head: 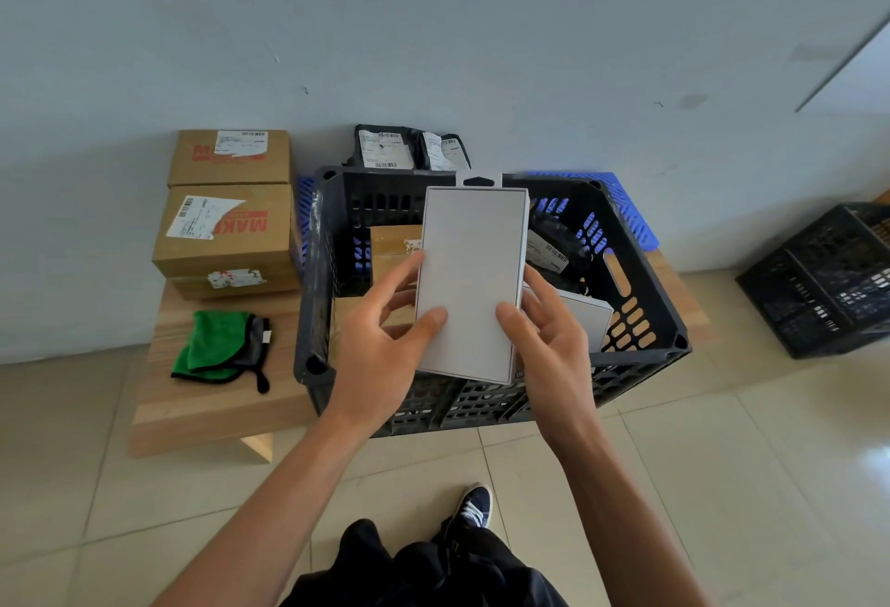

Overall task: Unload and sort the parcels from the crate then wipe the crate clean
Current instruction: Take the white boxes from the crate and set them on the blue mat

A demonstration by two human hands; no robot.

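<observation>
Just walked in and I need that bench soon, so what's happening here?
A person is unloading the black plastic crate on the wooden bench. The left hand and right hand hold a flat white cardboard box above it. Brown boxes and a black mailer bag remain inside. Brown cartons are stacked left; the green cloth lies unused.

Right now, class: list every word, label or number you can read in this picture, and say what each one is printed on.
"MAK", red letters seen upside down and partly covered by a label: front cardboard box.
"M", red, the rest hidden by a label: rear cardboard box.
Shipping labels and barcodes on both boxes, the black mailer bags and the bag in the crate: too small to read.
White box in both hands: no print visible.
</observation>
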